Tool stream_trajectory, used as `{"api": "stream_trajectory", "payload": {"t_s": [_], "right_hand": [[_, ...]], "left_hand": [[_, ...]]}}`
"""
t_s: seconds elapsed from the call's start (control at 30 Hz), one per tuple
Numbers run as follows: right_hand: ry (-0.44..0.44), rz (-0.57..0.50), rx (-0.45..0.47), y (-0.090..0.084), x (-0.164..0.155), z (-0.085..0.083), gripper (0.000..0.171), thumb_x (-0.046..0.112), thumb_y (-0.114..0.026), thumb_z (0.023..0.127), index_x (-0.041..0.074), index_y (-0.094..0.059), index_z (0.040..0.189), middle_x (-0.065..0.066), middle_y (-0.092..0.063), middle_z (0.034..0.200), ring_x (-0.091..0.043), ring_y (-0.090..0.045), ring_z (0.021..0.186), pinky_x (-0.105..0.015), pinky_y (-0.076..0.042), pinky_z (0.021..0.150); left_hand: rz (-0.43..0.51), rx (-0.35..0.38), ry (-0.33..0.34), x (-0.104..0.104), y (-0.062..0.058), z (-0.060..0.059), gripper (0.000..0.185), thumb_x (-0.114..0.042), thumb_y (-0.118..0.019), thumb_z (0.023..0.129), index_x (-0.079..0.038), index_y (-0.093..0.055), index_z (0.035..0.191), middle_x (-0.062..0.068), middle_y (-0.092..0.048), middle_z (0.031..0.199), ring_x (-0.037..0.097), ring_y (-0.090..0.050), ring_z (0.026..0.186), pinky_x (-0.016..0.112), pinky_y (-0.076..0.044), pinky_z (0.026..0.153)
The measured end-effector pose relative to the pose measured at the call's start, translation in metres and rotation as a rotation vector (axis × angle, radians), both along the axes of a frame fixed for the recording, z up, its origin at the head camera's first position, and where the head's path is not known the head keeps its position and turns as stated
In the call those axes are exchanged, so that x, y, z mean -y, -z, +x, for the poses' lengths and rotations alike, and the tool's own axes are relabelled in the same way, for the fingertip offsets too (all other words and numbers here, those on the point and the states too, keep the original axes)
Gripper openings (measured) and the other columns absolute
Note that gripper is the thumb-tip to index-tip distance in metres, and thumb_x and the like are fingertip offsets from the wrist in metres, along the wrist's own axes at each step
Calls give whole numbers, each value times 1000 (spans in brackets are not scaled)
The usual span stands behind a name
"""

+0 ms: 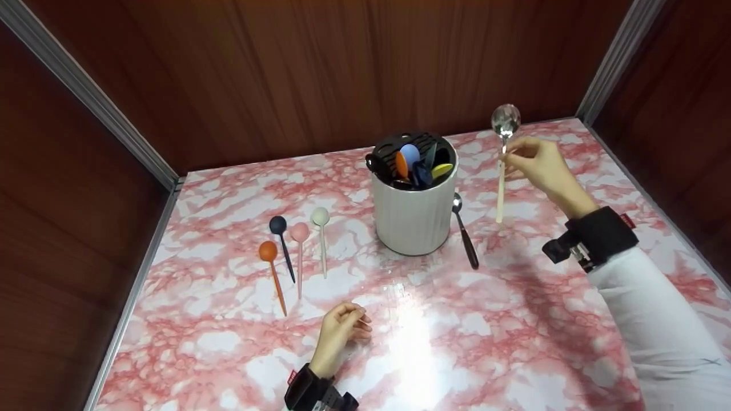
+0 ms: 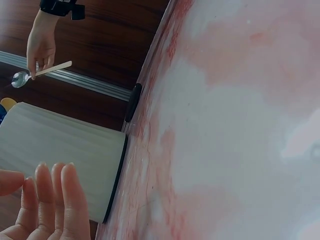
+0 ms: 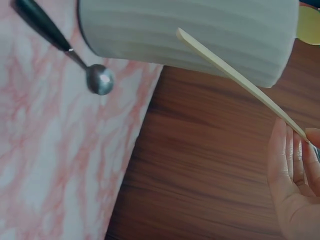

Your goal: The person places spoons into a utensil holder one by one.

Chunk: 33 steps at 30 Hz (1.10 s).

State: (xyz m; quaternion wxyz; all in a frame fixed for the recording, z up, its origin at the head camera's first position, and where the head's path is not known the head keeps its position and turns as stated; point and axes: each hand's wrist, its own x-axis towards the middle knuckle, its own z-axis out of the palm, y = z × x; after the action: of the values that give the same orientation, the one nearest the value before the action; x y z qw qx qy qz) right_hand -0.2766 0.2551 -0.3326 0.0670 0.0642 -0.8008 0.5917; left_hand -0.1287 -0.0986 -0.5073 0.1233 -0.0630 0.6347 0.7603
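Note:
My right hand [image 1: 539, 162] pinches a spoon [image 1: 501, 191] with a shiny metal bowl and a cream handle. Its bowl points up and the handle hangs down, raised to the right of a white ribbed utensil holder [image 1: 414, 222]. In the right wrist view the cream handle [image 3: 235, 75] crosses in front of the holder. Empty, with fingers loosely bent, my left hand [image 1: 340, 331] is above the front of the table. Beside the holder's right side lies a metal spoon with a dark handle [image 1: 468, 245].
Four-walled space is not shown; brown wood panels [image 1: 274, 74] stand behind and at both sides of the marbled table [image 1: 217, 342]. On the left lie an orange spoon [image 1: 268, 251], a navy spoon [image 1: 278, 224], a pink spoon [image 1: 300, 231] and a pale spoon [image 1: 320, 216]. Colourful utensils fill the holder's black top.

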Motion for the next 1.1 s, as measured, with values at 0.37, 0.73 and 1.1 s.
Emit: {"api": "stream_trajectory", "payload": {"t_s": [0.37, 0.73, 1.1], "right_hand": [[22, -20, -77, -23, 14, -2, 10, 1, -58, 85, 9, -62, 82, 14, -64, 68, 1, -61, 58, -13, -52, 57], [30, -40, -151, -44, 26, -7, 11, 1, -60, 84, 11, -63, 81, 12, -64, 67, 0, -60, 59, -11, -51, 56], [51, 9, -205, -55, 41, -17, 9, 3, -59, 85, 12, -62, 83, 18, -63, 66, 4, -60, 62, -9, -49, 59]], "left_hand": [[42, -24, 24, 2, 0, 1, 10, -6, -53, 89, 2, -54, 94, 2, -60, 76, 11, -60, 63, 25, -56, 60], [25, -28, 17, 2, 0, 1, 13, -7, -52, 90, 3, -54, 96, 1, -60, 76, 11, -60, 64, 27, -57, 62], [14, -20, 7, 4, -1, 1, 11, -8, -52, 90, 2, -54, 95, 1, -61, 75, 11, -61, 64, 27, -57, 62]]}}
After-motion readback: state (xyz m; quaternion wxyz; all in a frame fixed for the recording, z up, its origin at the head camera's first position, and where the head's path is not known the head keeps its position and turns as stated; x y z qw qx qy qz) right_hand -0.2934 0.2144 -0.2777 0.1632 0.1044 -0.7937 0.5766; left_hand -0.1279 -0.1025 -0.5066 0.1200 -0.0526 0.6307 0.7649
